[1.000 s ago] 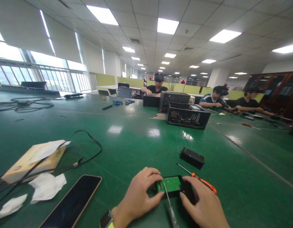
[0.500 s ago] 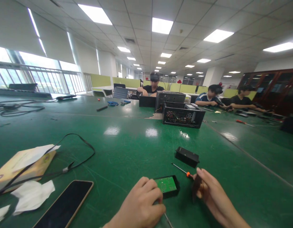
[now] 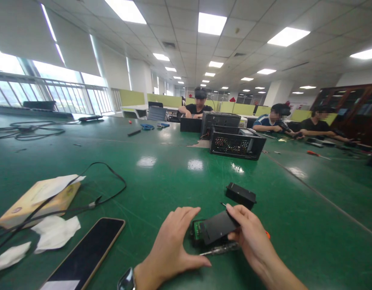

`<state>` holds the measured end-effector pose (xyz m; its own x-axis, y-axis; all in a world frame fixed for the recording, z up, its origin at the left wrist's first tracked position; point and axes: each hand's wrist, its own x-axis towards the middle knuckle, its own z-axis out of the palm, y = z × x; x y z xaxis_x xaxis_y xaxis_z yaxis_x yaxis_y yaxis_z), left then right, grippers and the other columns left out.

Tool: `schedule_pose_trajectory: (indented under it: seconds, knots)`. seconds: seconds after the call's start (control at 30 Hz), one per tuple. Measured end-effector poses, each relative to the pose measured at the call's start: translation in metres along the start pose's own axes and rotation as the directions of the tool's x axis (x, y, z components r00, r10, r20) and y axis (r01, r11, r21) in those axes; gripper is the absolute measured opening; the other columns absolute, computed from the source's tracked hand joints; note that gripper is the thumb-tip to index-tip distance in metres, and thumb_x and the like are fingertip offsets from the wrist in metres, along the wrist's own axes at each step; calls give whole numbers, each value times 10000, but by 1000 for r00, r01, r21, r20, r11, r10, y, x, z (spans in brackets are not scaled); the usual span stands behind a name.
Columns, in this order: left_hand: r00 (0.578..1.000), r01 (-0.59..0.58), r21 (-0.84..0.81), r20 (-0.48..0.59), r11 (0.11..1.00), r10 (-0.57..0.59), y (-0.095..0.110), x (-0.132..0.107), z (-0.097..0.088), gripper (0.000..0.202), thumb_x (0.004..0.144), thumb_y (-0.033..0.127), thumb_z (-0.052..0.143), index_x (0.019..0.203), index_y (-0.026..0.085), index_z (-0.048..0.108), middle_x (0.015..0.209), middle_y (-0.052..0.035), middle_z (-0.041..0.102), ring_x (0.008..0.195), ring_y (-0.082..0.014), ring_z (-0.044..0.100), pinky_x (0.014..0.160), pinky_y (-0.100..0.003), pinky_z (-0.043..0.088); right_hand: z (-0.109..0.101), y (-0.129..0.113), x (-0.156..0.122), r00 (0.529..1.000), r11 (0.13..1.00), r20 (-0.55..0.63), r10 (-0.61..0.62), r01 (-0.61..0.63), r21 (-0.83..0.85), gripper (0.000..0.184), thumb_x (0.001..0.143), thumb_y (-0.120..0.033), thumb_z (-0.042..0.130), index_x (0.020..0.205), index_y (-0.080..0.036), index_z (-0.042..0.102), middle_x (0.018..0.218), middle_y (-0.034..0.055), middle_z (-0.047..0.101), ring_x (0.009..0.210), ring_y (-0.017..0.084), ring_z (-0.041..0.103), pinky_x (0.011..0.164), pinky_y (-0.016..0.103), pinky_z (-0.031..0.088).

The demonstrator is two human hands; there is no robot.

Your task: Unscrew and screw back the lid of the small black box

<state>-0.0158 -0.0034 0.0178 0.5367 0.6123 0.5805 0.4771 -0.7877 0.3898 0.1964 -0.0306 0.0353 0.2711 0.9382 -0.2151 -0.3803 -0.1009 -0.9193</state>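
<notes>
My right hand [image 3: 252, 231] grips a flat black cover [image 3: 220, 226] by its right end, between thumb and fingers. The cover is tilted over an open black case with a green circuit board [image 3: 198, 230] inside, hiding most of it. To the left of the case, my left hand [image 3: 170, 243] is open, thumb and fingers spread, holding nothing. A screwdriver with a clear handle [image 3: 222, 248] lies just in front of the case. Behind my right hand, an orange-handled screwdriver [image 3: 267, 234] is mostly hidden. A second black case [image 3: 241, 195] lies beyond.
A phone [image 3: 89, 249], crumpled tissues [image 3: 57, 231], a tissue box [image 3: 38, 199] and a black cable [image 3: 124, 181] lie left. An open computer case [image 3: 237, 145] stands farther back. Several co-workers sit across the green table [image 3: 162, 181].
The cover in my right hand has moved left over the circuit board. My left hand has let go of the clear-handled screwdriver and opened. The view has shifted slightly.
</notes>
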Motion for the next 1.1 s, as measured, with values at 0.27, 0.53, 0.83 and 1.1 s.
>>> schedule_pose_trajectory:
  seconds: [0.27, 0.53, 0.83, 1.1]
  knots:
    - [997, 73, -72, -30, 995, -75, 1, 2, 1, 390, 811, 438, 738, 1094, 189, 634, 1016, -91, 655, 917, -262, 604, 793, -413, 508, 5, 1, -4, 995, 990, 64, -70, 77, -115, 409, 684, -472, 818, 762, -197, 527, 558, -88, 554, 434, 60, 509, 328, 126, 426]
    - [998, 45, 1, -37, 999, -45, 0, 4, 3, 489, 773, 427, 789, 1149, 170, 611, 1020, -99, 668, 899, -269, 606, 768, -409, 505, 5, 2, -3, 997, 978, 32, -75, 80, -192, 425, 689, -524, 784, 855, -206, 555, 677, -60, 576, 601, 109, 578, 415, 167, 500]
    - [994, 111, 29, -6, 993, -111, 0, 3, -2, 376, 784, 436, 757, 1055, 195, 660, 967, -70, 656, 870, -252, 599, 753, -388, 500, -14, -12, -6, 876, 481, 421, -235, 481, -732, 493, 675, -331, 789, 1146, -263, 664, 1119, 58, 677, 1037, 287, 617, 888, 406, 497]
    - [983, 170, 15, 60, 985, -171, 0, 2, 0, 364, 773, 389, 765, 1075, 214, 662, 985, -57, 655, 905, -262, 606, 780, -401, 508, -16, -11, 5, 801, 277, 552, -232, 598, -752, 388, 637, -301, 821, 989, -245, 666, 1140, 57, 654, 1092, 275, 569, 979, 407, 417]
